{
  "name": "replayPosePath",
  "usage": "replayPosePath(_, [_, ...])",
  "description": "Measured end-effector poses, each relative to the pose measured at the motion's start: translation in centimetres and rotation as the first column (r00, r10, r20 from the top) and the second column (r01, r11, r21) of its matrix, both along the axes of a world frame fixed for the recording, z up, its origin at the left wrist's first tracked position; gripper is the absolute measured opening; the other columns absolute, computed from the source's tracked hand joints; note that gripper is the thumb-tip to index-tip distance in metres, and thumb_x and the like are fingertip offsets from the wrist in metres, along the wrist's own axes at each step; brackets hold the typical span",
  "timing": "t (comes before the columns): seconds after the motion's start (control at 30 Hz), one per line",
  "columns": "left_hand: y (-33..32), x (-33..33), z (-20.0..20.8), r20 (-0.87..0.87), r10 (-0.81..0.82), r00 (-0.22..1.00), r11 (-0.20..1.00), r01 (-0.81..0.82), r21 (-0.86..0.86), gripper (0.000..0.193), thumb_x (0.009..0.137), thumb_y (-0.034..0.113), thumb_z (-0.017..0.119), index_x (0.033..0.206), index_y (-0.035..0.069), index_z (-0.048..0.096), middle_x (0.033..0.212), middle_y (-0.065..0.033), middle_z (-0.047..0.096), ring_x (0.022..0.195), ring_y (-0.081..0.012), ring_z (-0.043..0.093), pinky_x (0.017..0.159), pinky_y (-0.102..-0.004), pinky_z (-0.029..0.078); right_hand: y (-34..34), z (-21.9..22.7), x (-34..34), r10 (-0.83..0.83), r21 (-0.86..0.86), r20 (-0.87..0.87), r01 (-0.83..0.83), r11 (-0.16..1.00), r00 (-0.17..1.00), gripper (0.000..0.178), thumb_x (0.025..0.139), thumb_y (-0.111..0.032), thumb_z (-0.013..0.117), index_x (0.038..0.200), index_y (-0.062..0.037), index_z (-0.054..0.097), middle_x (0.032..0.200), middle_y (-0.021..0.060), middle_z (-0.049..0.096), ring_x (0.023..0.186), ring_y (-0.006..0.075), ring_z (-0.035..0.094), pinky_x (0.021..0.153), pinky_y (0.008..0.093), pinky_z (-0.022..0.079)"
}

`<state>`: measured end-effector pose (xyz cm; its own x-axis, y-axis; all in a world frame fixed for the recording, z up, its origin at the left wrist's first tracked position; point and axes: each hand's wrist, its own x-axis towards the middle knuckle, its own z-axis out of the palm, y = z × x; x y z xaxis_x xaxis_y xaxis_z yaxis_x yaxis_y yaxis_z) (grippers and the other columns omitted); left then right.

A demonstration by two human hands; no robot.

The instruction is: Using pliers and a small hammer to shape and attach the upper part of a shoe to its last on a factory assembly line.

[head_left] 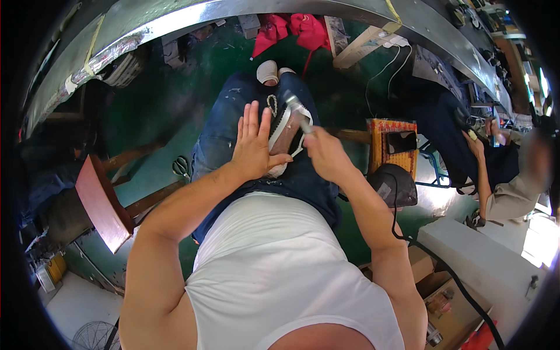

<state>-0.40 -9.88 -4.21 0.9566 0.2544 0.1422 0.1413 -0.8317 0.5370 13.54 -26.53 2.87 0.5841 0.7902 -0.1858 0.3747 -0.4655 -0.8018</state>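
Note:
A shoe (285,139) lies on my lap between my thighs, its brownish underside up with a white edge around it. My left hand (254,149) is at its left side, fingers stretched out and thumb reaching across the shoe's near end. In my closed right hand (326,154) is a hammer (291,99), its metal head over the far part of the shoe; the handle is blurred. Whether the head touches the shoe I cannot tell. A pale cord loop (272,104) shows just beyond my left fingertips.
A metal-edged bench (221,8) curves across the far side. Black-handled scissors (181,166) lie to the left, near a reddish-brown wooden stool (100,201). At right, a phone (401,142) rests on a woven seat (379,153); another person (513,195) sits farther right.

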Motion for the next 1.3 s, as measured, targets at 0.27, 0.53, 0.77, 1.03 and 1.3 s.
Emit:
replayPosePath(0.27, [0.1, -1.0, -0.5, -0.247, 0.120, 0.961, 0.655, -0.264, -0.708, 0.112, 0.084, 0.053, 0.070, 0.152, -0.008, 0.006, 0.158, -0.0287, 0.014, 0.148, -0.0389, 0.014, 0.118, -0.0438, 0.018, -0.2, 0.7, -0.2, 0.158, -0.240, -0.012, -0.156, 0.958, 0.987, 0.041, 0.102, -0.033, 0.044, 0.097, 0.0062, 0.057, 0.087, 0.0308, 0.064, 0.084, 0.0498, 0.060, 0.077, 0.0522, 0.047])
replayPosePath(0.53, [0.9, -3.1, 0.4, -0.298, -0.195, 0.935, 0.475, -0.176, -0.862, 0.097, 0.089, 0.030, 0.070, 0.155, -0.002, 0.006, 0.139, -0.0239, 0.050, 0.128, -0.0288, 0.051, 0.107, -0.0327, 0.038, -2.0, -0.3, -2.9, 0.207, -0.255, -0.138, -0.237, 0.937, 0.968, 0.043, 0.104, -0.035, 0.043, 0.101, 0.0051, 0.057, 0.075, 0.0170, 0.062, 0.069, 0.0305, 0.064, 0.067, 0.0393, 0.050])
replayPosePath(0.77, [1.4, -0.2, 5.5, -0.554, -0.245, 0.795, 0.766, -0.191, -0.614, 0.110, 0.072, 0.020, 0.083, 0.154, 0.001, 0.012, 0.130, -0.0273, 0.057, 0.121, -0.0378, 0.057, 0.102, -0.0355, 0.044, -3.8, 0.4, -4.1, 0.032, 0.120, -0.201, -0.008, 0.993, 0.979, 0.037, 0.104, -0.032, 0.044, 0.104, 0.0035, 0.056, 0.075, 0.0125, 0.063, 0.066, 0.0245, 0.063, 0.066, 0.0366, 0.051])
replayPosePath(1.03, [4.3, 0.5, 12.4, -0.147, 0.052, 0.988, 0.854, -0.120, -0.505, 0.077, 0.070, 0.003, 0.079, 0.139, 0.005, 0.043, 0.112, -0.0225, 0.067, 0.102, -0.0257, 0.068, 0.091, -0.0345, 0.052, -6.3, -0.4, -2.5, -0.099, 0.032, -0.383, 0.121, 0.992, 0.918, 0.033, 0.103, -0.028, 0.047, 0.113, 0.0025, 0.056, 0.076, 0.0081, 0.062, 0.066, 0.0162, 0.060, 0.062, 0.0309, 0.049])
replayPosePath(1.3, [3.9, 9.0, 11.2, -0.177, 0.138, 0.974, 0.528, -0.224, -0.819, 0.066, 0.085, 0.030, 0.078, 0.133, -0.004, 0.048, 0.106, -0.0158, 0.066, 0.090, -0.0155, 0.064, 0.076, -0.0291, 0.053, -7.6, 0.1, -1.3, -0.153, 0.117, -0.553, 0.258, 0.959, 0.819, 0.028, 0.098, -0.016, 0.054, 0.119, 0.0024, 0.054, 0.089, 0.0051, 0.062, 0.072, 0.0103, 0.057, 0.064, 0.0252, 0.048])
